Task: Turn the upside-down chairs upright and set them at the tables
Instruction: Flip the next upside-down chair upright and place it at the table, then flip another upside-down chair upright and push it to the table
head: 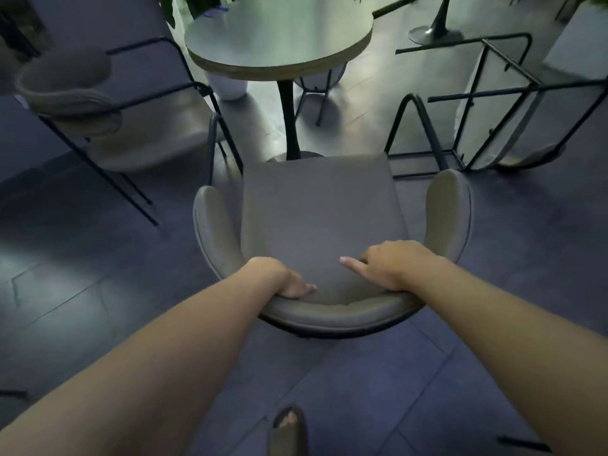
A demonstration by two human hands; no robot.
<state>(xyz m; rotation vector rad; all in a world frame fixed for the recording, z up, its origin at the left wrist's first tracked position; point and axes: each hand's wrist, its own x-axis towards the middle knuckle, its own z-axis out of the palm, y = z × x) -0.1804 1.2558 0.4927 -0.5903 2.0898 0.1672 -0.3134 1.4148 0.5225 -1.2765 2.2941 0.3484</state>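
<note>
Nearest me, at the bottom edge of the dark tiled floor [378, 383], I see a foot in a dark open-toed sandal [289, 426]. Just beyond it stands the upright grey padded armchair with a curved backrest [316, 209], seat facing away from me toward the table. I have my left hand [283, 278] curled over the top of the backrest, fingers wrapped onto its inner side, gripping it. My right hand [391, 264] rests on the backrest's right part, grasping the rim with the forefinger stretched out over the seat. Past the chair's front edge stands the round grey pedestal table with a pale edge band [279, 37]. Left of it stands a second upright grey chair on thin black legs [108, 120]. Right of the table an overturned black-framed chair [493, 110] lies on the floor, legs up.
</note>
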